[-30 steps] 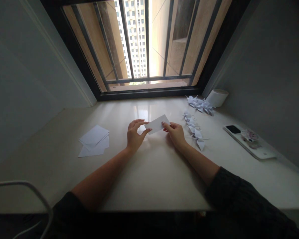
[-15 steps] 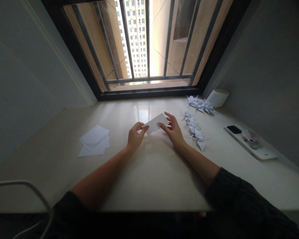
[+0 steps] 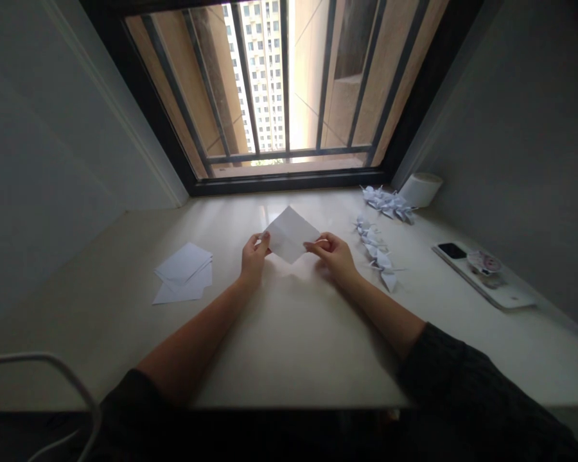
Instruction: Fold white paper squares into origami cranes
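Note:
A square sheet of white paper [image 3: 289,235] is held up above the counter, turned so that one corner points away from me and one towards me. My left hand [image 3: 255,256] pinches its left corner between thumb and fingers. At the right corner, my right hand [image 3: 334,256] grips the sheet the same way, thumb on top. Just right of that hand lies a row of folded white paper cranes [image 3: 376,250]. More paper cranes [image 3: 389,204] are heaped behind them. To the left rests a small stack of white paper sheets [image 3: 183,266].
A white paper roll [image 3: 421,188] stands in the back right corner. A phone [image 3: 484,276] with a round grip lies at the right by the wall. The barred window [image 3: 289,183] bounds the counter [image 3: 289,346] behind. A white cable [image 3: 62,366] loops at lower left.
The paper has turned and now shows as a full diamond instead of a narrow strip. My left hand has shifted slightly left, and the right hand's spread fingers have closed on the corner.

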{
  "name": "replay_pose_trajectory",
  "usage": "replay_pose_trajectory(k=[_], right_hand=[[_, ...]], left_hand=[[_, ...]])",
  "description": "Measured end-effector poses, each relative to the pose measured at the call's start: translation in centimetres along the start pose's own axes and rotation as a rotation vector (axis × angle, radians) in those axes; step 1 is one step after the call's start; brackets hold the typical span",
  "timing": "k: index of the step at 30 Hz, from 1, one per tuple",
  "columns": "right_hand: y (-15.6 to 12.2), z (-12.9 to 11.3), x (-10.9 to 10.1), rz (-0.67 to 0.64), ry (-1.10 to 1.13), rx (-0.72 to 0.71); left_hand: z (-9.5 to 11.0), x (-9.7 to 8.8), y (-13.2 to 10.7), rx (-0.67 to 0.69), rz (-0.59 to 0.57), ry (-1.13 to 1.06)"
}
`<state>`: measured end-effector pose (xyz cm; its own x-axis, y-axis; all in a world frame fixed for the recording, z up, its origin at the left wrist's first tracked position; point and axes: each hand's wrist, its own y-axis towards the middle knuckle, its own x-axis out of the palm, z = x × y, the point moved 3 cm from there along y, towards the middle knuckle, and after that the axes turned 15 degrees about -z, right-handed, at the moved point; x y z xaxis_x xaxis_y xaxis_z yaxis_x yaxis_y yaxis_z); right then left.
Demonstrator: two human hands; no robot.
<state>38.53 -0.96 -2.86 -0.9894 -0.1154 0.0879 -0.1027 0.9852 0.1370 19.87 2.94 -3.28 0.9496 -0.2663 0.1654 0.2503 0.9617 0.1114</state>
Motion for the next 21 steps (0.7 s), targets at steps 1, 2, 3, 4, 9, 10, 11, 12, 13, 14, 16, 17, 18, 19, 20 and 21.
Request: replay_pose_trajectory(k=[1,2,3,4,9,10,11,12,13,14,16,17,18,19,20,21], right_hand=[[0.1,0.0,-0.3,0.047,0.021,-0.03],[0.2,0.1,-0.6,0.091,0.038,-0.061],[0.2,0.1,-1.0,0.142,0.05,-0.088],[0.3,0.2,-1.3,0.19,0.05,-0.109],[0.4,0.4,-2.1,0.311,-0.021,-0.16],[0.4,0.4,-2.0,0.294,-0.028,-0.156],[0.3,0.3,-1.8,0.265,-0.033,-0.144],[0.2,0.2,-1.5,0.231,-0.035,-0.127],[0.2,0.1,-1.2,0.195,-0.039,-0.106],[0.1,0.0,-0.9,0.145,-0.044,-0.081],[0.0,-0.2,-0.3,0.058,0.007,-0.072],[0.0,-0.2,0.0,0.026,0.045,-0.073],[0.0,-0.2,0.1,0.003,0.085,-0.076],[0.0,-0.1,0.2,-0.01,0.122,-0.078],[0.1,-0.1,0.2,-0.014,0.15,-0.08],[0.2,0.0,0.1,-0.01,0.17,-0.083]], left_hand=[[0.1,0.2,-0.1,-0.018,-0.014,0.013],[0.1,0.4,-0.3,-0.036,-0.035,0.032],[0.2,0.6,-0.4,-0.049,-0.068,0.057],[0.2,0.9,-0.6,-0.05,-0.11,0.09],[0.2,1.8,-1.1,0.001,-0.304,0.3],[0.1,1.9,-1.1,-0.002,-0.319,0.321],[0.1,1.9,-1.1,-0.002,-0.322,0.33],[0.1,1.9,-1.1,0.002,-0.317,0.33],[0.2,1.9,-1.1,0.008,-0.308,0.326],[0.3,1.9,-1.1,0.012,-0.298,0.322],[0.5,1.9,-1.1,0.009,-0.281,0.303],[0.5,2.0,-1.1,0.006,-0.275,0.29],[0.6,2.0,-1.1,0.003,-0.27,0.281],[0.7,2.0,-1.1,0.002,-0.268,0.276],[0.7,2.0,-1.2,0.004,-0.27,0.276],[0.8,2.0,-1.2,0.007,-0.271,0.283]])
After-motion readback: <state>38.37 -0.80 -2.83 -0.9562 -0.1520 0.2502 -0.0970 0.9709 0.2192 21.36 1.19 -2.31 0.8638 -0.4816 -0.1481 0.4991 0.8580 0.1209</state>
